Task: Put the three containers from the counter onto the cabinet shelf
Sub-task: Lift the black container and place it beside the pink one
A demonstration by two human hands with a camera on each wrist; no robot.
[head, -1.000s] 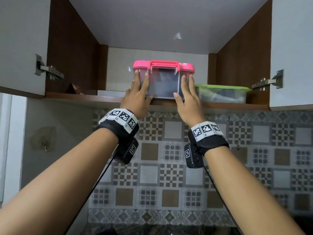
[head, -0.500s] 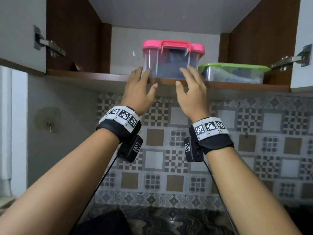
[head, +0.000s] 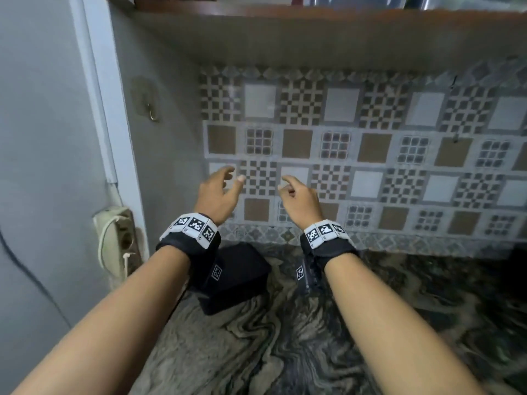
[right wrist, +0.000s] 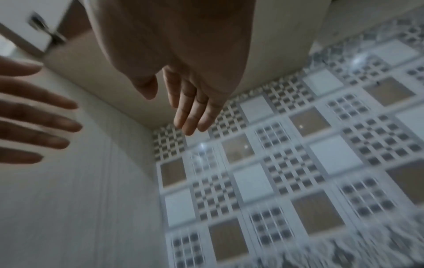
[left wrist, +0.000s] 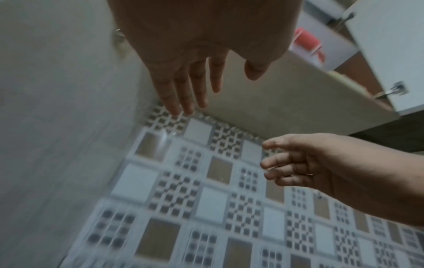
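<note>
Both hands hang empty in front of the tiled wall, below the cabinet shelf [head: 313,12]. My left hand [head: 228,181] is open with fingers spread, as the left wrist view [left wrist: 206,87] also shows. My right hand [head: 293,189] is open beside it, fingers loosely bent [right wrist: 183,105]. A black box-shaped container [head: 242,277] sits on the counter under my left wrist, partly hidden by the wrist camera. The pink-lidded container [left wrist: 307,43] stands up on the shelf. Only the clear bottoms of the shelf containers [head: 356,0] show at the head view's top edge.
The dark marbled counter [head: 399,323] stretches to the right. A cream socket block with a cable [head: 117,246] hangs on the left wall, with a small hook [head: 152,115] above it. An open white cabinet door [left wrist: 390,54] sits at the right.
Both hands let go of the pink-lidded container on the shelf and dropped to mid-wall height. My view tilted down, bringing the counter and the black container into sight.
</note>
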